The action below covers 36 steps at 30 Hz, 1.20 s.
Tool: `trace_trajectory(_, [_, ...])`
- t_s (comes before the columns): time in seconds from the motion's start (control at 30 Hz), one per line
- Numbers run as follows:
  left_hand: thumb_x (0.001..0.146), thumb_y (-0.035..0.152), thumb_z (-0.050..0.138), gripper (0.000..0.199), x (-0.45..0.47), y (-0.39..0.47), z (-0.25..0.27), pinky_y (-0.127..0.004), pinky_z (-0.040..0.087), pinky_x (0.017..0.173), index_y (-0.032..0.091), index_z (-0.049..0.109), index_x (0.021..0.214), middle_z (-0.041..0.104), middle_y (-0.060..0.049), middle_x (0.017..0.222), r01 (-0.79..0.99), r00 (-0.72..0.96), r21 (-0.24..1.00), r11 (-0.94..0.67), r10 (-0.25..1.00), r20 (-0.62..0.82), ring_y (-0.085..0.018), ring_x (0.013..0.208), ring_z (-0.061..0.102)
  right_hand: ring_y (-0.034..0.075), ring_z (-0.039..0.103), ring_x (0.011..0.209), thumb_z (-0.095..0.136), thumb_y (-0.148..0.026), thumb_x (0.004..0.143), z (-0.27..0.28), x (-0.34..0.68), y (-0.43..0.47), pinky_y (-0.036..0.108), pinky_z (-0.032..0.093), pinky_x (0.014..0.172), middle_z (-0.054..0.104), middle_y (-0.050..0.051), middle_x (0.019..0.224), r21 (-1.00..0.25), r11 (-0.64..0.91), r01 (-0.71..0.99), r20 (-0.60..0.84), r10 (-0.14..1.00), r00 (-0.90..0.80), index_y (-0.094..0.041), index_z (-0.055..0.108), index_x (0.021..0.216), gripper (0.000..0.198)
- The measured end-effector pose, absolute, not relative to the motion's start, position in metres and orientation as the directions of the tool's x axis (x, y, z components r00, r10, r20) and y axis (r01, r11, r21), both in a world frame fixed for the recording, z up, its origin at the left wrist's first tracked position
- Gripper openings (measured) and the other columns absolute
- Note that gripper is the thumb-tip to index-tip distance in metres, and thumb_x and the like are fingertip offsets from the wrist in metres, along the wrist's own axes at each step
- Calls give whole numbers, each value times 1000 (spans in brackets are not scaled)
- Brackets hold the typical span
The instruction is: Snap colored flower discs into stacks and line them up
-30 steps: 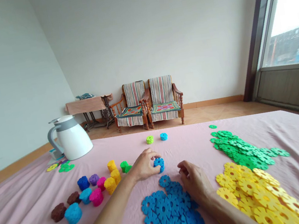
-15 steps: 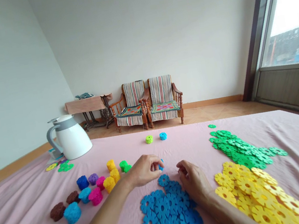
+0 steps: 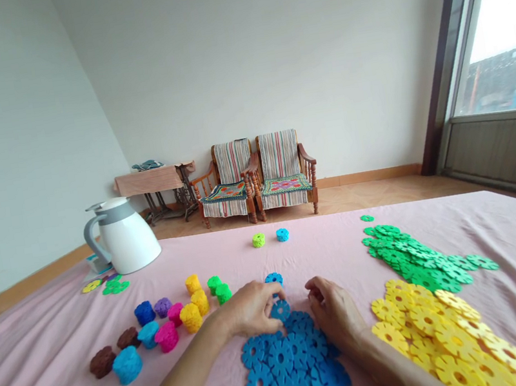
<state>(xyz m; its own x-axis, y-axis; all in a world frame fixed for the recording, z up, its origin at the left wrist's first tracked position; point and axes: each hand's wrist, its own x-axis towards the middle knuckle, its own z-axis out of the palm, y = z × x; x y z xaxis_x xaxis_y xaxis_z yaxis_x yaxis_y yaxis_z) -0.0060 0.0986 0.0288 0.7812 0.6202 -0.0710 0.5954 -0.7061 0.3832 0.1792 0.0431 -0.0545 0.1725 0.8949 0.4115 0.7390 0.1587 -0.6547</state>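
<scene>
Pink cloth-covered surface (image 3: 336,252). Left hand (image 3: 251,308): grip spread, thumb and fingertips around blue disc (image 3: 281,311); cannot tell if touching. Right hand (image 3: 336,312) curled near it; cannot tell if grip holds anything. Big blue pile (image 3: 288,381) near both hands. Blue stack (image 3: 273,278) just past left hand. Yellow pile (image 3: 451,332), green pile (image 3: 407,254) to right. Bright pink stack (image 3: 166,337), white jug (image 3: 131,244) to left.

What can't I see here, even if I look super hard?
In the head view:
1. Lower part of the blue stack: hidden behind the left hand.
2. Inside of the right hand: hidden by the hand itself, so I can't tell if it holds anything.
3. Near end of the yellow pile: cut off by the bottom edge.
4. Inside the white pot: hidden by its walls.
</scene>
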Motion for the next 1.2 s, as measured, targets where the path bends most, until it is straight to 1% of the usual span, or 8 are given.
trace_trajectory(0.17, [62, 22, 62, 30, -9, 113, 42, -22, 40, 65, 20, 58, 91, 57, 0, 87, 588, 719, 341, -734, 667, 195, -13, 70, 53, 15, 60, 73, 40, -12, 74, -50, 178, 41, 23, 43, 65, 66, 6, 81, -638, 159, 753, 410, 898, 158, -16, 59, 88, 24])
trace_trajectory(0.3, [62, 20, 60, 31, -1, 126, 40, -23, 41, 68, 19, 59, 93, 58, 0, 82, 629, 688, 309, -713, 696, 205, -16, 74, 54, 16, 59, 73, 40, -12, 74, -50, 178, 41, 24, 43, 65, 66, 6, 80, -630, 161, 760, 415, 897, 154, -16, 59, 89, 25])
trace_trajectory(0.47, [60, 19, 60, 35, 5, 135, 28, -25, 41, 72, 20, 62, 95, 59, -2, 89, 633, 687, 285, -720, 692, 222, -19, 81, 54, 16, 59, 74, 39, -11, 75, -49, 178, 39, 24, 42, 66, 65, 6, 79, -626, 154, 765, 411, 898, 155, -16, 59, 88, 24])
trace_trajectory(0.77, [61, 23, 63, 34, 3, 137, 22, -25, 42, 69, 19, 63, 94, 58, -2, 89, 632, 682, 342, -695, 709, 180, -17, 76, 54, 16, 58, 75, 39, -11, 74, -48, 177, 40, 23, 42, 67, 64, 6, 79, -630, 158, 760, 417, 895, 160, -16, 59, 87, 24])
trace_trajectory(0.93, [64, 22, 63, 41, 1, 126, 29, -26, 43, 75, 19, 60, 104, 57, -4, 97, 573, 693, 376, -728, 676, 251, -17, 82, 55, 15, 59, 72, 40, -13, 74, -47, 178, 39, 23, 42, 63, 65, 5, 79, -678, 163, 717, 405, 896, 180, -17, 59, 87, 23])
trace_trajectory(1.0, [67, 19, 60, 30, 0, 114, 34, -24, 43, 73, 19, 62, 96, 58, -2, 90, 536, 732, 388, -749, 642, 228, -16, 79, 55, 15, 60, 69, 40, -15, 75, -46, 179, 40, 22, 42, 60, 66, 4, 77, -732, 151, 664, 374, 904, 207, -17, 59, 86, 22])
trace_trajectory(1.07, [68, 16, 58, 22, -3, 99, 37, -22, 43, 67, 19, 64, 89, 59, -1, 81, 497, 798, 411, -764, 589, 129, -14, 72, 55, 15, 60, 67, 40, -16, 75, -44, 181, 41, 22, 42, 59, 67, 4, 74, -788, 133, 601, 337, 910, 242, -17, 59, 86, 22])
trace_trajectory(1.2, [67, 21, 64, 30, -9, 73, 40, -21, 43, 65, 21, 62, 97, 59, 0, 86, 437, 878, 473, -765, 478, -38, -13, 73, 55, 14, 61, 64, 42, -16, 73, -44, 184, 43, 22, 42, 58, 67, 3, 72, -851, 108, 514, 285, 917, 280, -16, 60, 86, 22])
